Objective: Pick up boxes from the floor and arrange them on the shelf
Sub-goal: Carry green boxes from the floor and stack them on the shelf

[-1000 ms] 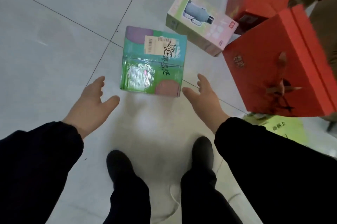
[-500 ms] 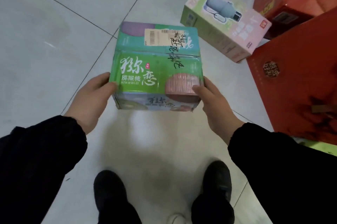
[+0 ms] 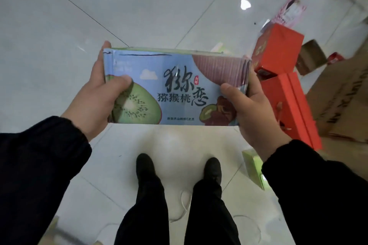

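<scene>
A kiwifruit box (image 3: 175, 85), pale blue with a cut green kiwi and black lettering, hangs in the air in front of me, its printed face turned up toward the camera. My left hand (image 3: 99, 97) grips its left end, thumb on the printed face. My right hand (image 3: 247, 105) grips its right end the same way. Both sleeves are black. The shelf is out of sight.
On the floor to the right stand a red box (image 3: 278, 49), a long red box (image 3: 288, 105), a pink box (image 3: 288, 11) and brown cartons (image 3: 342, 93). A green box (image 3: 254, 167) lies by my right foot (image 3: 213, 169). Pale floor tiles (image 3: 99, 5) stretch to the left.
Both hands closed on the kiwifruit box on the floor, then lifted it and tipped its printed side up toward me. The view has risen away from the floor.
</scene>
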`<state>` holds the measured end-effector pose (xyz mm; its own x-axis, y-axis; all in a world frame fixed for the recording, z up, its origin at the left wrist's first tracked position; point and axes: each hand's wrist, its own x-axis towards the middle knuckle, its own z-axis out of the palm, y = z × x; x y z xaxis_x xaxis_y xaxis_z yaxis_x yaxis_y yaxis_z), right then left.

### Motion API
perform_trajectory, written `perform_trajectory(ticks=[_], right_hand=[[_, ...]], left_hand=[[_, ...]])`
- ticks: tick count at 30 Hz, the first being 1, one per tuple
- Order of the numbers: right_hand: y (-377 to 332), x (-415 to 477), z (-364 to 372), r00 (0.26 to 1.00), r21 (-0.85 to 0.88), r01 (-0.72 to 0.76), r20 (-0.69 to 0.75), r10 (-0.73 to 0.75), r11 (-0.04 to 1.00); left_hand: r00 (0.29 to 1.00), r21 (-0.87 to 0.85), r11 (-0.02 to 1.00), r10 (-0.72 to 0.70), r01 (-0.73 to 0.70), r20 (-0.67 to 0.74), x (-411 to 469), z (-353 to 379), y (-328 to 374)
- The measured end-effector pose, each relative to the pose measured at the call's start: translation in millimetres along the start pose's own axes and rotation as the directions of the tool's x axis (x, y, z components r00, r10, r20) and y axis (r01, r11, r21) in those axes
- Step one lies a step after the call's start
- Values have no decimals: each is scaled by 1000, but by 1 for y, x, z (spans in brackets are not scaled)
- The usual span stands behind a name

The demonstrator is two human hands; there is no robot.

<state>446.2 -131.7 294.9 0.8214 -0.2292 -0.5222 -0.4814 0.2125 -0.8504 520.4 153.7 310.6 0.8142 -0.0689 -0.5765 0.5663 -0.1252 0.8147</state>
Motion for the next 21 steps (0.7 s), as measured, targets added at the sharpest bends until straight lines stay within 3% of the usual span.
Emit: perform_trajectory(ticks=[5, 9, 14, 18, 21], right_hand=[[-160, -65, 34, 967, -84, 204, 176, -187, 975], [-259, -126, 79, 870, -70, 384, 362, -335, 921], [-334, -230, 143, 651, 63, 498, 632, -421, 865], [-349, -321, 194, 429, 161, 524, 798, -422, 836], [-342, -400, 229, 261, 217, 498, 886, -383, 840]], left_hand=[[978, -53, 989, 128, -138, -163, -112, -27, 127], [883, -65, 943, 280, -327, -376, -224, -60, 203], [672, 30, 849, 439, -528, -596, -397, -99, 237], [479, 42, 796, 404, -604, -779, -529, -117, 218], [295, 101, 778, 350, -620, -889, -626, -119, 190]])
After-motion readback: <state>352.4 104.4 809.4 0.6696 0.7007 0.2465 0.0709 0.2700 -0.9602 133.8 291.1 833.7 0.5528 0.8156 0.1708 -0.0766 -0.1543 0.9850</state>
